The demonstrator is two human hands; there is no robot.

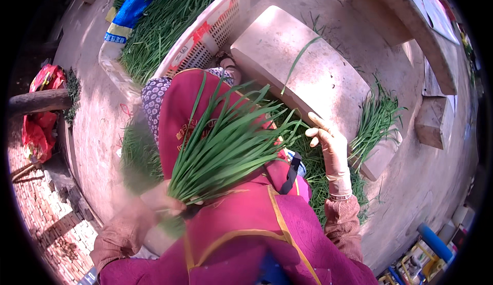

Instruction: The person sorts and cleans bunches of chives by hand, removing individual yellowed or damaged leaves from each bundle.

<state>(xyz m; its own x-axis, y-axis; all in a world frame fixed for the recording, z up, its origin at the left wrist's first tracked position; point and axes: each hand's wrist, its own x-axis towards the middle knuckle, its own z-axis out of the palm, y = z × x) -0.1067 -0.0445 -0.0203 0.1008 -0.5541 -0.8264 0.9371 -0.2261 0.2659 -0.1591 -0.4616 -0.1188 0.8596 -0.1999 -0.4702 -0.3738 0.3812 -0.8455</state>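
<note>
My left hand (163,199), blurred by motion, grips a bunch of green chives (226,141) by its pale cut ends at the lower left. The long leaves fan out to the upper right over my maroon apron (177,97). My right hand (331,144), in a pale thin glove, is raised at the right, close to the leaf tips. Its fingers are apart and slightly bent, and I see nothing held in them. Loose chives (321,192) lie below and beside the right forearm.
A pale stone block (303,54) carries a single leaf. Another chive bundle (377,118) rests at its right end. A white plastic basket (226,21) stands ahead, beside a large chive heap (169,18). Red bags (41,126) and a log (41,100) are at the far left.
</note>
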